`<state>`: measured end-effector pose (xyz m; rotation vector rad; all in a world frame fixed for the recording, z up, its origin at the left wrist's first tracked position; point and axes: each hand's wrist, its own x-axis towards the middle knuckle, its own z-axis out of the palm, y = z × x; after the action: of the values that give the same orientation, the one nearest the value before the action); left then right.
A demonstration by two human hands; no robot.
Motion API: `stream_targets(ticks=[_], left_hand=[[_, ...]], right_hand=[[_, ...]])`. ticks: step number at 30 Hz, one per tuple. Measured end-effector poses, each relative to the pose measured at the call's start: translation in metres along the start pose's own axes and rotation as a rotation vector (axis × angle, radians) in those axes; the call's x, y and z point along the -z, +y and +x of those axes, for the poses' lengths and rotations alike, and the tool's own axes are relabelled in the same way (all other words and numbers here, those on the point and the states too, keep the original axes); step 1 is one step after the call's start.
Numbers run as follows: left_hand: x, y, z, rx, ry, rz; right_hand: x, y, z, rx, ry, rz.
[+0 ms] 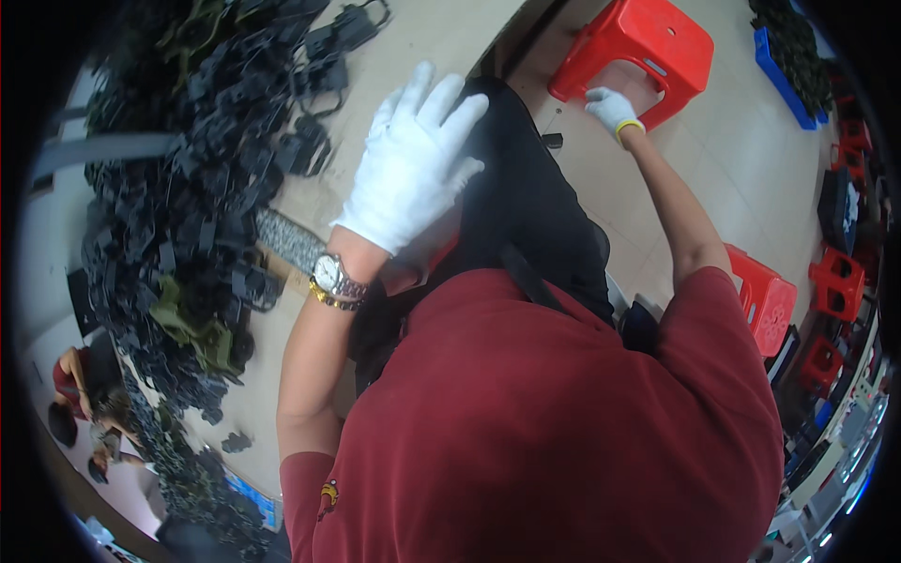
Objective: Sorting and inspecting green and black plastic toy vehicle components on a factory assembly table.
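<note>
Left hand (413,159): gloved, fingers spread, resting flat on black lap. Right hand (612,109): gloved, gripping red stool (638,52) edge; stool is likely tipping if pulled one-sidedly.

Pale tiled floor (751,150) with red plastic stools (765,296) along the right. Blue crate (784,70) at upper right; beige counter (422,47) at left.

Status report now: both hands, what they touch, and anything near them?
Left hand in white glove, fingers spread flat on black fabric. Right hand gripping red plastic stool. Heap of black plastic parts on table beside the left hand.
</note>
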<state>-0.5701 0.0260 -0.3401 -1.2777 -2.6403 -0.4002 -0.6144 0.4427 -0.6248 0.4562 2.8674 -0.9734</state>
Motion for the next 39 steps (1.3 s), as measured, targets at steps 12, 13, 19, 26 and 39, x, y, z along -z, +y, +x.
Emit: stream_targets(ticks=[12,13,19,26,39], left_hand=[[-0.063,-0.032,0.135,0.117,-0.340,0.191],[-0.068,-0.034,0.137,0.113,-0.334,0.172],[-0.071,-0.042,0.131,0.119,-0.328,0.136],[-0.075,-0.037,0.126,0.156,-0.405,0.182],[-0.037,-0.025,0.043,0.821,-0.268,0.154]], right_hand=[[-0.190,0.149,-0.018,-0.652,-0.239,0.020],[-0.202,0.154,-0.018,-0.684,-0.250,0.036],[-0.249,0.136,0.019,-0.823,-0.173,0.073],[-0.350,0.184,0.023,-1.205,-0.103,0.101],[-0.407,0.192,0.032,-1.381,-0.208,0.256]])
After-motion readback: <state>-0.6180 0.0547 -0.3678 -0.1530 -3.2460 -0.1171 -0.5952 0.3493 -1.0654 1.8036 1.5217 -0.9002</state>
